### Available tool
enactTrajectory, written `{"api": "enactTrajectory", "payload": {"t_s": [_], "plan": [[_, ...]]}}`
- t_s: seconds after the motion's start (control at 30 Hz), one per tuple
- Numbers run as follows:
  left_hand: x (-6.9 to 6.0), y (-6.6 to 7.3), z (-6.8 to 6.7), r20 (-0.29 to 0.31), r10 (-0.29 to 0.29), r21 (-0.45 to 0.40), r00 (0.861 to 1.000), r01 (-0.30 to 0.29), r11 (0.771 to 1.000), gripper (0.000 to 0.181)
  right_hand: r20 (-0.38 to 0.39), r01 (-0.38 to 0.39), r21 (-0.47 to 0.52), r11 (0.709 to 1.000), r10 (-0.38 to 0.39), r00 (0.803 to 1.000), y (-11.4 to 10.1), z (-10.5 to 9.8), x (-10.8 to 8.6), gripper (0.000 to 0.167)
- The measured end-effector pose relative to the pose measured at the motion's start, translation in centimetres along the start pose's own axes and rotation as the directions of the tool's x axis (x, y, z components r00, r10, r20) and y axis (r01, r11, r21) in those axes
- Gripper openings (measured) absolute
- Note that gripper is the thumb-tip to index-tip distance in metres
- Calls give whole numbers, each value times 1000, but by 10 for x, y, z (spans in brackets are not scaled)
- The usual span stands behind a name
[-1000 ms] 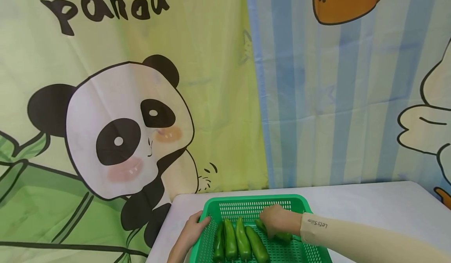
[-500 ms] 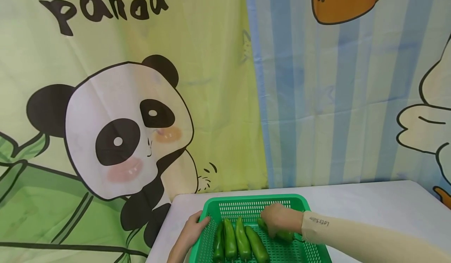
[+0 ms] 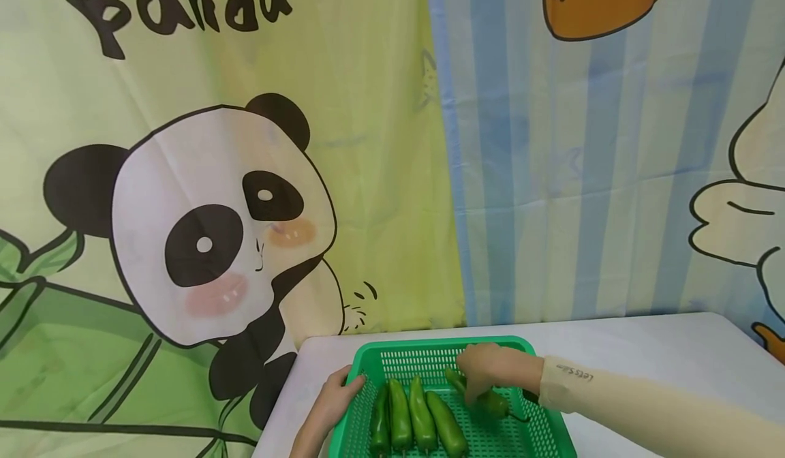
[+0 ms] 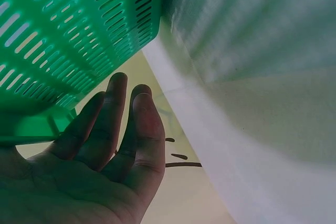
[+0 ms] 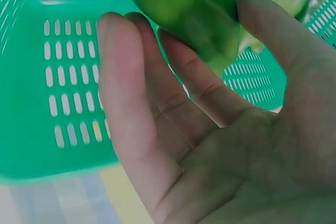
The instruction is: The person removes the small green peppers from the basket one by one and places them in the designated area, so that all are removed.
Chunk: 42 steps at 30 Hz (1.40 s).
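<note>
A green plastic basket (image 3: 438, 343) stands at the front of the table. My left hand (image 3: 334, 397) holds its left rim, thumb over the edge; in the left wrist view the fingers (image 4: 149, 135) lie outside the slotted wall. Inside the basket, my right hand (image 3: 490, 366) reaches over a green pepper (image 3: 495, 403) whose stem points right. The right wrist view has the thumb and fingers (image 5: 121, 77) on either side of this pepper (image 5: 184, 9), touching it. Several long green peppers (image 3: 422, 417) lie side by side in the basket's left half.
White covering hangs over the table (image 3: 644, 356), which reaches back to a printed curtain (image 3: 380, 172) with a panda. The slotted basket walls rise around the peppers. The basket's near edge is out of view.
My right hand has shifted slightly up and to the right, showing more of the pepper beneath it and its stem. The left hand keeps its place on the rim.
</note>
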<state>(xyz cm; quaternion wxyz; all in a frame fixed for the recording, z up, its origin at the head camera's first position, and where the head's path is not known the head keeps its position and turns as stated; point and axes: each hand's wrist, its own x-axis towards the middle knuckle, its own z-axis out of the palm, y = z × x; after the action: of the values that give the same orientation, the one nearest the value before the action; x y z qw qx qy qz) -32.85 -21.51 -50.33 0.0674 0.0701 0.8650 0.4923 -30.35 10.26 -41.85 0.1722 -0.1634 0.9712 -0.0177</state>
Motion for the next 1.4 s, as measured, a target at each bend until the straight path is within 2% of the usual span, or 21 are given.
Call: {"api": "enactTrajectory", "payload": {"t_s": [0.13,0.3,0.5,0.63,0.73,0.87,1.0,1.2,1.4], "plan": [[1,0,0,3,5,-5,1000,-5,1000,49,19,5,105,994,-7,1000,6,-11,-7,30],[1,0,0,7,-9,-23,1000,9,1000,48,15,28,131,991,-31,999,13,-22,-14,30],[0,-1,-1,16,-11,-22,1000,11,1000,50,28,19,230,973,-26,999,20,-35,-23,26],[1,-2,-2,20,-17,-25,1000,18,1000,51,36,21,286,958,-32,999,27,-41,-28,32],[2,-2,-2,18,-13,-23,1000,14,1000,50,29,24,305,952,-35,999,32,-45,-32,41],[2,-2,-2,19,-12,-22,1000,13,1000,52,26,19,319,948,-29,999,38,-49,-40,41],[0,-3,-2,22,-25,-30,999,26,999,54,21,12,333,943,-20,1000,43,-51,-48,38],[-3,-2,-1,19,-15,-42,1000,15,999,54,14,9,342,939,-14,1000,56,-52,-54,26],[0,-1,-2,15,-9,-30,1000,9,999,54,17,2,359,933,-8,1000,70,-55,-59,25]]}}
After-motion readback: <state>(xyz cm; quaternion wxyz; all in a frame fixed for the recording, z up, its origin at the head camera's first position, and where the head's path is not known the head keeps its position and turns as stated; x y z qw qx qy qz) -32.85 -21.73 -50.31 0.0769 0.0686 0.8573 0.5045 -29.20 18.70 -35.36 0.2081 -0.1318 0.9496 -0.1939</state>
